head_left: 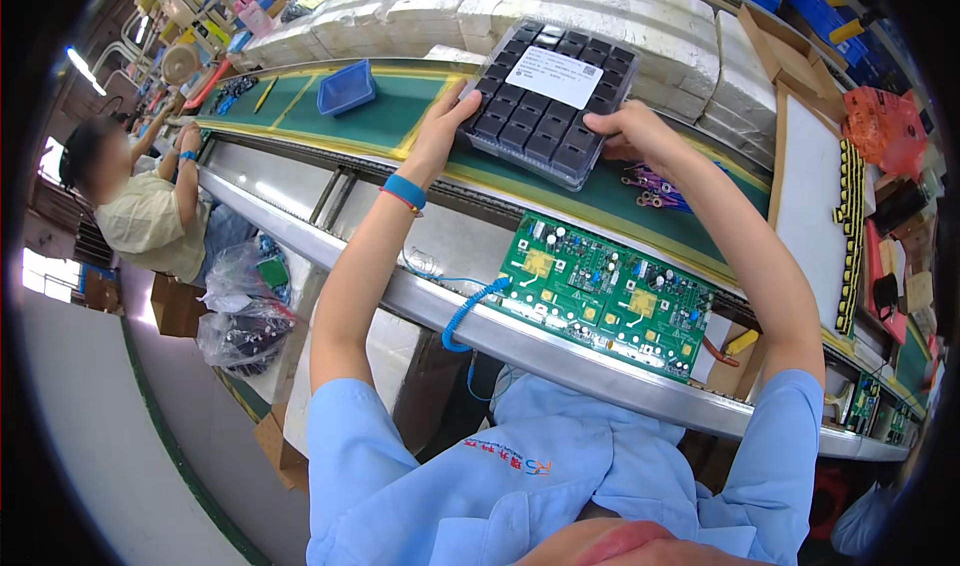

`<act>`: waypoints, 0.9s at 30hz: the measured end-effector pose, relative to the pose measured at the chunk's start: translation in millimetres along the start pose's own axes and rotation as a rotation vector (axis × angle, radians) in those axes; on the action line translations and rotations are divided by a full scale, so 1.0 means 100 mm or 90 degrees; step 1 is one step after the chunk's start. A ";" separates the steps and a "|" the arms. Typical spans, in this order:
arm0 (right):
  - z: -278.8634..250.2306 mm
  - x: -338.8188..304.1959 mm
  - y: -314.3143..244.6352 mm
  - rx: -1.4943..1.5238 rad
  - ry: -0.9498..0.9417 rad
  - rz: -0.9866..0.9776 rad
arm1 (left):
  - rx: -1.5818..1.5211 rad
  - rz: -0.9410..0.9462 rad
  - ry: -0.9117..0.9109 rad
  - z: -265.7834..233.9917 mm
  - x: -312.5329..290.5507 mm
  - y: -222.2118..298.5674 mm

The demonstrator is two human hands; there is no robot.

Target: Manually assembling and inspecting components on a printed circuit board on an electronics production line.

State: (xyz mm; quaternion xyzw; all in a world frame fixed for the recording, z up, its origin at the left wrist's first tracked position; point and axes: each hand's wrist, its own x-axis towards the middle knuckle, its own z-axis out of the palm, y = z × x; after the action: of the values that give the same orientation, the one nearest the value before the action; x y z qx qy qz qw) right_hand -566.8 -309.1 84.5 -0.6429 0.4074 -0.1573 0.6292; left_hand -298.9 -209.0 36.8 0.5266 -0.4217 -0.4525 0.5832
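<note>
Both my hands hold a clear plastic tray [550, 174] above the green mat, tilted toward me. Rows of black box-shaped parts [532, 118] fill it, and a white printed label [556, 76] lies across their top. My left hand [443, 131] grips the tray's left edge, thumb at the side. At the right edge is my right hand [638, 134], its thumb on top and its fingers partly hidden under the rim. Nearer me, a populated green circuit board [605, 291] rests across the metal rails. Around my left wrist sits a blue strap [405, 190].
A blue coiled cord [468, 314] hangs by the board's left end. Beyond are a blue bin [346, 88] and white foam blocks [590, 16]. Purple-wired ring terminals [660, 188] lie right of the tray. Another person [140, 191] works at far left.
</note>
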 end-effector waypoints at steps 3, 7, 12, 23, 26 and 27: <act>-0.10 0.22 0.14 -0.070 0.041 -0.024 | 0.007 0.142 0.229 0.13 0.03 -0.14; -0.04 0.20 0.32 -0.235 0.213 -0.338 | 0.022 0.138 0.087 0.08 -0.01 -0.06; 0.03 0.06 0.03 -0.029 0.219 -0.293 | 0.165 0.206 0.057 0.07 -0.04 -0.04; -0.07 0.17 -0.17 0.262 0.152 -0.327 | 0.243 0.209 0.035 0.10 -0.09 0.00; -0.34 0.38 0.03 0.209 0.158 -0.330 | 0.303 0.352 0.137 0.05 0.07 -0.09; -0.36 0.35 0.03 0.121 0.210 -0.324 | 0.432 0.504 0.171 0.09 0.05 0.04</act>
State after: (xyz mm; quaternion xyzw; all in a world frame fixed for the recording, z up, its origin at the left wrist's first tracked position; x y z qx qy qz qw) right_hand -572.1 -359.0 76.1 -0.6283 0.3137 -0.4489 0.5526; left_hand -305.9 -215.5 41.4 0.5396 -0.6320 0.0350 0.5552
